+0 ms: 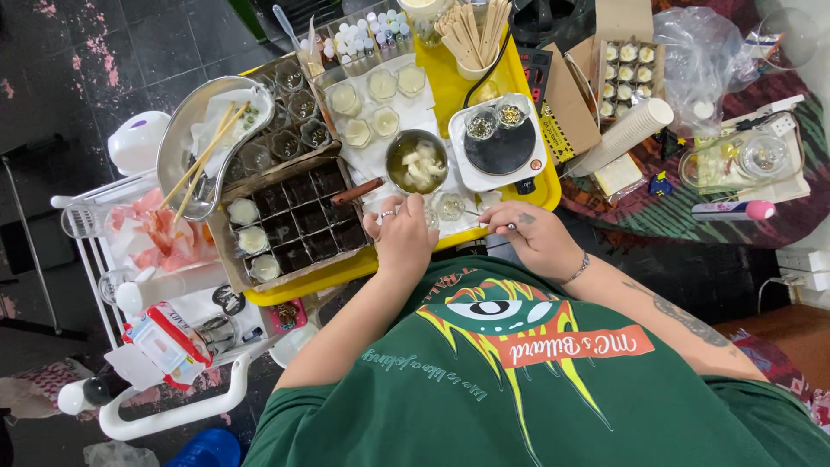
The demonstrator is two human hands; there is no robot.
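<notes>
Two bare hands work close together at the near edge of the yellow plastic tray (450, 91). The left hand (399, 232), with a ring on one finger, curls over a small clear glass cup (450, 207) and touches it; the fingers are bent around the rim, but whether they grip it firmly I cannot tell. The right hand (529, 232) pinches a thin metal rod (484, 222) between thumb and fingers. The rod's long axis runs nearly level, from the right hand toward the left, and its tip points at the cup. So the cup lies between both hands, a little nearer to the left one.

Just behind the hands stands one small round metal pot (417, 163) with pale chunks in liquid, its brown handle pointing to the left. To its right is one white electric hot plate (501, 145), which carries two small glass jars. To its left lies a dark divided mould tray (298, 220); four of its cells hold white filling.

Farther away I count five filled glass cups (378, 99) on a white cloth, then a bundle of flat wooden sticks (474, 30) in a cup.
</notes>
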